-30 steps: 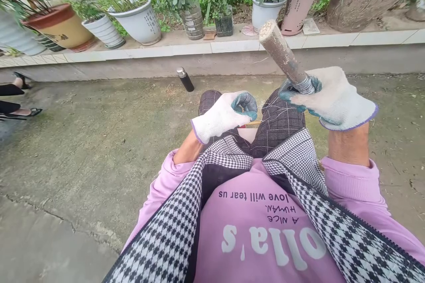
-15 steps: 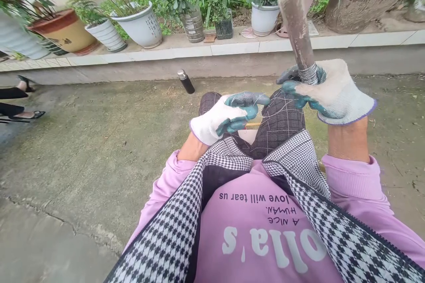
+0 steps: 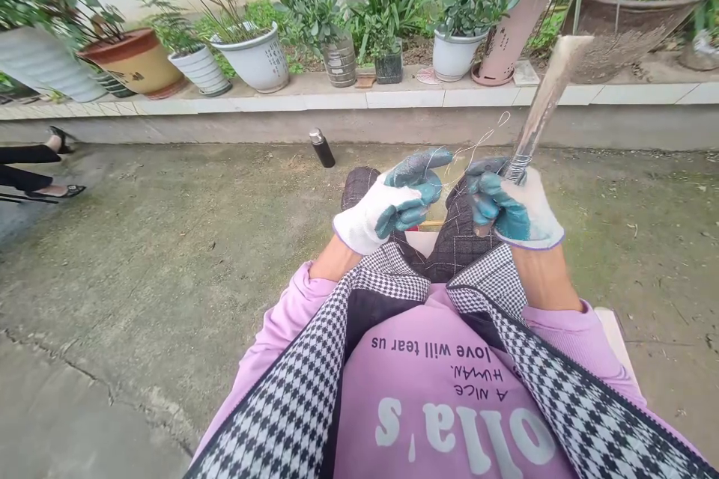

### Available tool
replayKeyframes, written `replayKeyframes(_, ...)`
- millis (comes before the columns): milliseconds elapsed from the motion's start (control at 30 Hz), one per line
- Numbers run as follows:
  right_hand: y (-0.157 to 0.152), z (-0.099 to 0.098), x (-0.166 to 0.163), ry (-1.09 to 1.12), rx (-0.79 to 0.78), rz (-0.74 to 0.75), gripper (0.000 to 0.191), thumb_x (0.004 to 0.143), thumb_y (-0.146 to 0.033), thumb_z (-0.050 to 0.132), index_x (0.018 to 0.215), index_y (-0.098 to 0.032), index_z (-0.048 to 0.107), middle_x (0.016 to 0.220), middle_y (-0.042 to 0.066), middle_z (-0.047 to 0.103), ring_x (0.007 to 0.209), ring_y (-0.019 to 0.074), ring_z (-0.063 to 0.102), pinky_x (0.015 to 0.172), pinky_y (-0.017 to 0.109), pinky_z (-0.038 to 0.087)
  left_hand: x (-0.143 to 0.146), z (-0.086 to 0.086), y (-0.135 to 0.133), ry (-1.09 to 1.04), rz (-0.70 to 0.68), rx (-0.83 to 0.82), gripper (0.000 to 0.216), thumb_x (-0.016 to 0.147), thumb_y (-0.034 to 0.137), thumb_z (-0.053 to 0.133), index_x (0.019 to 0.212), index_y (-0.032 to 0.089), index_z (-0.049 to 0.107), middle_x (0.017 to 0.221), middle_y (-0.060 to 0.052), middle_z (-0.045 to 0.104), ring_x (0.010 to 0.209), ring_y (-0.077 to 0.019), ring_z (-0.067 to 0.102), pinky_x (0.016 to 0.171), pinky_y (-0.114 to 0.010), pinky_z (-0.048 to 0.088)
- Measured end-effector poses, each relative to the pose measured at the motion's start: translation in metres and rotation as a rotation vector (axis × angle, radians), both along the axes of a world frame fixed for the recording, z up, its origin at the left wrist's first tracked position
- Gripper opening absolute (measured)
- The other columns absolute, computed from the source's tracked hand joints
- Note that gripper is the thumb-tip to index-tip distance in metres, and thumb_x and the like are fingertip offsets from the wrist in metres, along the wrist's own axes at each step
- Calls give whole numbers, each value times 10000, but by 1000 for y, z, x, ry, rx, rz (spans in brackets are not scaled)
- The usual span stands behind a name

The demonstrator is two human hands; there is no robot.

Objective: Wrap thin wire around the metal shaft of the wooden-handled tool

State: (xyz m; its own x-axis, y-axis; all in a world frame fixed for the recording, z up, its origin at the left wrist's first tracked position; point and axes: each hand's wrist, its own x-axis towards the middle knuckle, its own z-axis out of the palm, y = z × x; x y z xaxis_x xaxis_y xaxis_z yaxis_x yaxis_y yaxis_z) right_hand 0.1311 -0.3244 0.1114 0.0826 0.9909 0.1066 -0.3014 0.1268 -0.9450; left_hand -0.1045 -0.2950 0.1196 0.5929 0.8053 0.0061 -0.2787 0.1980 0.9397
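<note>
My right hand [image 3: 522, 208], in a white glove with blue-green coated fingers, is wrapped round a worn wooden stick [image 3: 546, 103] that leans up and to the right. Thin wire [image 3: 517, 167] is wound in several turns about the stick just above my fist. In a matching glove, my left hand [image 3: 390, 203] is closed over my left knee, the thin wire pinched at its fingers. Between the two hands a loose, twisted length of wire [image 3: 477, 142] rises to a small loop. What lies inside the left fingers is mostly hidden.
A black flask [image 3: 322, 150] stands on the concrete ground ahead. Behind it runs a low tiled ledge [image 3: 404, 99] with potted plants, among them a white pot [image 3: 255, 63] and a pink pot [image 3: 502, 34]. Another person's feet [image 3: 67, 191] show at far left.
My right hand has come down and inward, and the stick now tilts right instead of left. The looped wire has sprung up between the hands. My left hand has shifted slightly right.
</note>
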Motion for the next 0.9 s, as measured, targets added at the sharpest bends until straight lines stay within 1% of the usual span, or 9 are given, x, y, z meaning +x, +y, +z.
replayKeyframes(67,-8,-1,-13,-1,-5,41,424,664,-488,1063,921,-236,837,651,-55,672,389,80,417,343,266,398,2,-3,-1,10,-22,0,858,756,477,1068,1537,256,789,775,97,543,492,-30,307,456,-197,294)
replayKeyframes(200,-17,7,-28,-75,-31,2,361,718,-514,1050,837,-268,815,573,-58,625,393,134,502,318,267,396,5,-3,-4,23,-34,-25,898,724,485,1085,1534,243,780,765,104,546,493,-32,326,462,-205,296)
replayKeyframes(300,-18,12,-25,-170,-10,-46,333,717,-516,1038,806,-272,829,613,-27,694,441,152,559,355,274,428,5,0,-5,5,-35,-48,876,694,495,1094,1478,248,791,754,109,521,489,-34,302,451,-216,291)
replayKeyframes(433,-13,10,-10,-370,102,-221,228,756,-437,1000,814,-271,855,715,-16,767,562,167,650,512,303,551,0,5,-7,-46,-39,-46,841,721,502,1073,1457,234,766,779,105,542,481,-25,243,433,-220,240)
replayKeyframes(533,-9,5,5,-516,154,-351,143,806,-369,961,859,-288,857,777,-26,787,654,195,709,576,315,587,-5,5,-9,-41,-35,-23,821,772,491,1045,1498,248,747,794,97,575,473,-23,226,424,-221,212)
replayKeyframes(600,-6,3,13,-547,183,-415,132,810,-327,951,897,-291,857,800,-31,791,688,197,717,595,311,595,-9,6,-11,-34,-26,-21,806,776,480,1047,1491,258,750,786,98,578,464,-20,220,417,-217,202)
replayKeyframes(700,-4,7,18,-482,204,-492,127,845,-330,954,908,-285,853,750,-36,753,643,173,668,572,297,576,-14,7,-16,-66,-14,-32,789,754,471,1059,1457,266,764,772,106,572,445,-11,223,414,-198,225)
replayKeyframes(800,-5,18,17,-297,182,-490,160,887,-373,936,875,-267,817,809,14,805,612,169,678,498,294,558,-17,7,-19,-74,-3,-35,769,747,487,1063,1429,271,782,742,109,553,436,-15,243,421,-191,259)
replayKeyframes(900,-6,28,17,-165,140,-458,188,810,-322,930,824,-232,766,754,24,781,523,142,636,417,265,510,-22,3,-17,-58,18,-19,773,754,528,1066,1420,257,782,737,103,553,428,-20,253,411,-200,248)
